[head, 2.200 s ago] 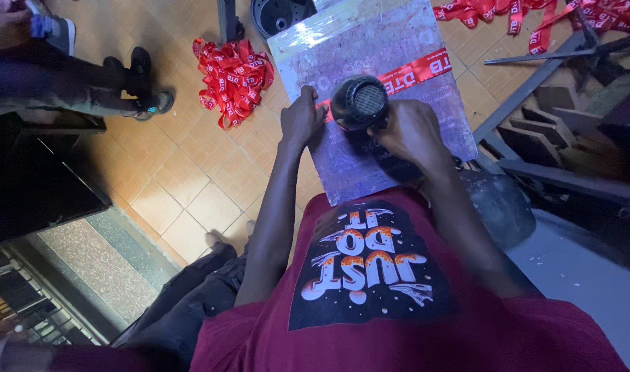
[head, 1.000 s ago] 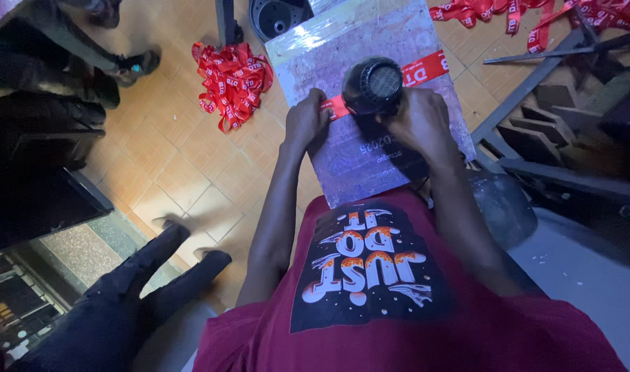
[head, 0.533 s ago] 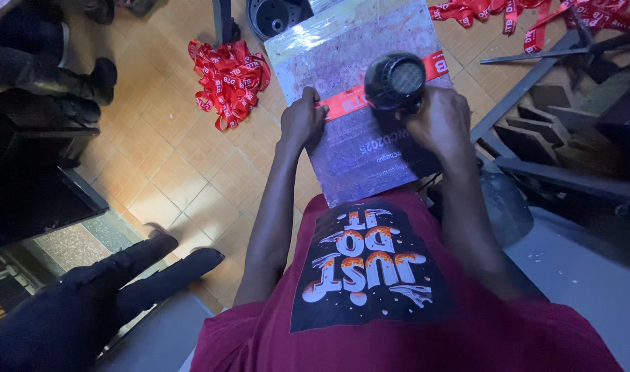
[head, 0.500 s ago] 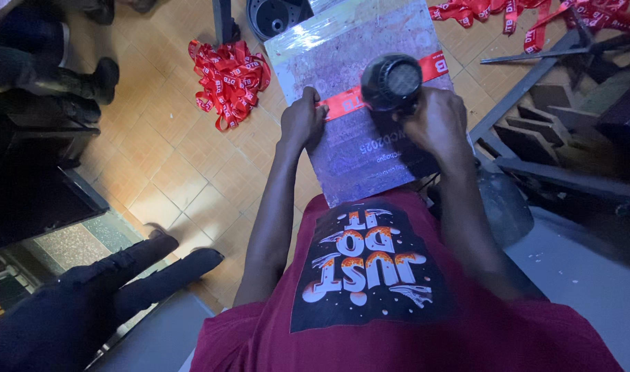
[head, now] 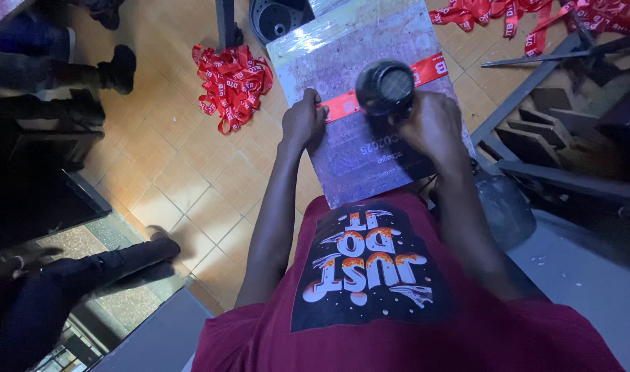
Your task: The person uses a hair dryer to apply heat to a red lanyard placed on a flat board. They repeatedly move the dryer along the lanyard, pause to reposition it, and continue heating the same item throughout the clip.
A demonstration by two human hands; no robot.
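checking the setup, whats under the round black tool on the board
The round black tool rests on a red printed ribbon laid across a plastic-wrapped grey board. The ribbon part beneath it is covered. Left hand pins the ribbon; right hand grips the tool.

A small workshop, by the look of it. Heaps of red printed ribbon [head: 231, 79] lie on the tan tiled floor [head: 156, 165] at eleven o'clock and at one o'clock [head: 535, 14]. A plastic-wrapped board [head: 370, 131] serves as a desk, with bare metal framing [head: 535, 76] at two o'clock. A black round machine part [head: 277, 17], perhaps, sits at twelve.
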